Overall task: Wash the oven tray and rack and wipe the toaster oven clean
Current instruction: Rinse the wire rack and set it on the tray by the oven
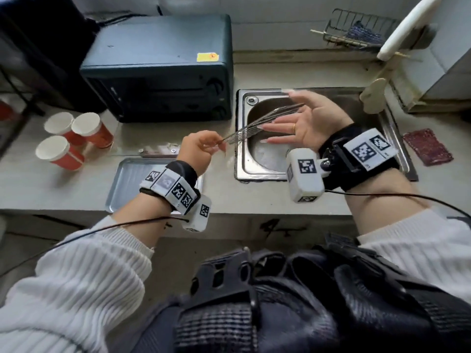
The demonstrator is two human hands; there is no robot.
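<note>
Rack (265, 121) pinched at one corner by left hand (197, 151); right hand (309, 121) spread wide. Second grip advised before lowering into sink (244, 159).

Left hand (201, 149) pinches rack (265, 123) over sink (242, 171); right hand (309, 121) spread.

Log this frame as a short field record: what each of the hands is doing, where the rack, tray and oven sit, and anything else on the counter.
left hand: pinches one end of the wire rack, held edge-on over the sink
right hand: open, fingers spread, at the rack's far end; contact unclear
oven tray: flat on the counter, left of the sink, partly under the left wrist
toaster oven: on the counter behind the tray, door shut
paper cups: three, left of the oven
red cloth: right of the sink
</note>
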